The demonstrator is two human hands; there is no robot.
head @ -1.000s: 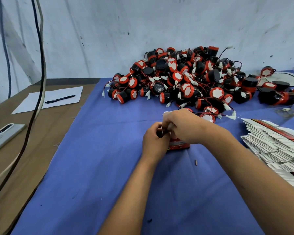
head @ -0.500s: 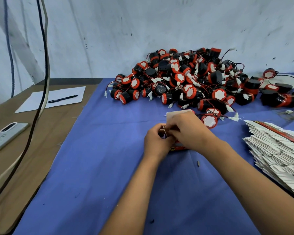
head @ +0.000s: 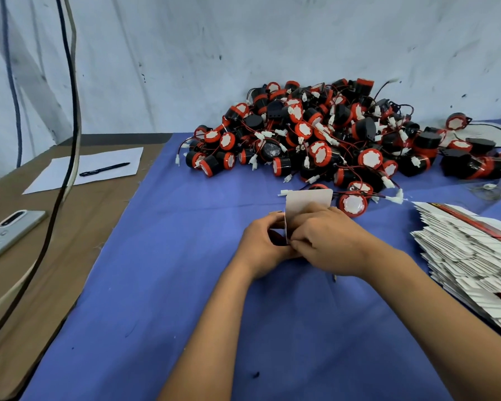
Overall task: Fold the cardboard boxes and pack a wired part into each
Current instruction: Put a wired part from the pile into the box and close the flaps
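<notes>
A small cardboard box (head: 308,200) stands on the blue cloth (head: 156,285) at mid-table, its white top flap raised behind my hands. My left hand (head: 262,246) grips the box's left side with curled fingers. My right hand (head: 327,241) covers the box from the right, fingers curled onto its near flap. Most of the box is hidden by both hands. Behind lies a big heap of black-and-red wired parts (head: 315,134) with white connectors. One such part (head: 353,204) lies just right of the flap. A stack of flat white box blanks (head: 469,256) sits at right.
A brown tabletop (head: 55,241) extends left of the cloth, carrying a paper sheet (head: 70,172) with a black pen (head: 104,169) and a grey phone (head: 9,230). Two cables (head: 70,111) hang down at left. A white wall stands behind.
The box's white top flap has come up into view behind my hands. Both hands stay on the box, and its red side is now hidden under them.
</notes>
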